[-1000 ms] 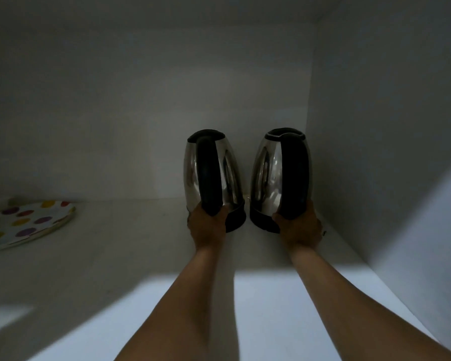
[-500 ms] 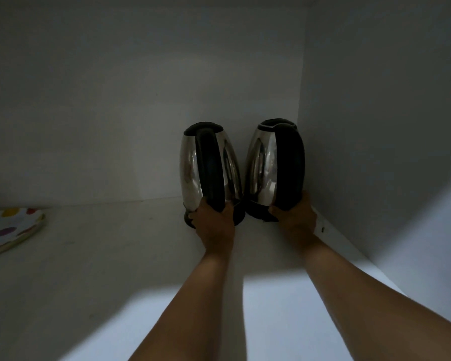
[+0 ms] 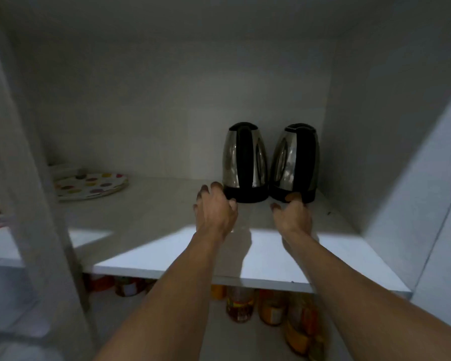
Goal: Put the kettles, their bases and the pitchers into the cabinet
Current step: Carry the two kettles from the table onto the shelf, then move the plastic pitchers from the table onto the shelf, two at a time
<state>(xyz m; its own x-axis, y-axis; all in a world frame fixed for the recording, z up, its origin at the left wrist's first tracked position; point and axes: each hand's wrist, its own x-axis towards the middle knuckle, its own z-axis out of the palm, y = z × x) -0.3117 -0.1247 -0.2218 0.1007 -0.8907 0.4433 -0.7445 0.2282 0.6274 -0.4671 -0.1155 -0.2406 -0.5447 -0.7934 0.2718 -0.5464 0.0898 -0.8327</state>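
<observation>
Cabinet shelf (image 3: 167, 204) holds two kettles (image 3: 245, 162) (side by side); left hand (image 3: 215, 208) and right hand (image 3: 293, 214) are loose-fingered, empty.

Glossy metal kettles (image 3: 245, 157) with matt black plastic handles.

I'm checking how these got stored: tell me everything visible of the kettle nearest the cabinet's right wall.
The kettle looks like polished steel, with a black lid, a black handle facing the camera and a black bottom band. It stands upright on the shelf in the back right corner, close beside the other kettle. The right hand touches its bottom band with its fingertips.
</observation>
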